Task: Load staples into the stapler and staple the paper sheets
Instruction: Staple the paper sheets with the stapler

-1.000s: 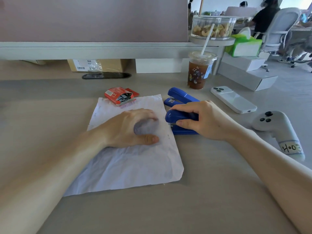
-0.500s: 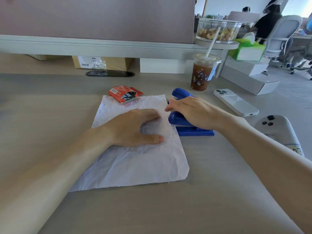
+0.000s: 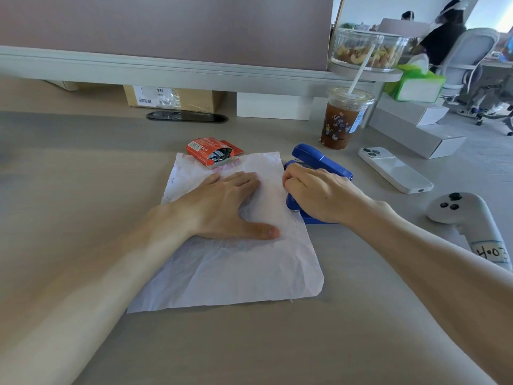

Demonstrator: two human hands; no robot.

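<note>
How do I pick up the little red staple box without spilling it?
Take the red staple box by its two long closed sides, coming down from above. It lies flat on the far edge of the paper with its open end toward you, so probably tip that end up as you lift.

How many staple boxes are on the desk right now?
1: the red staple box lies open at the far edge of the paper, left of the stapler. Others may be hidden.
</note>
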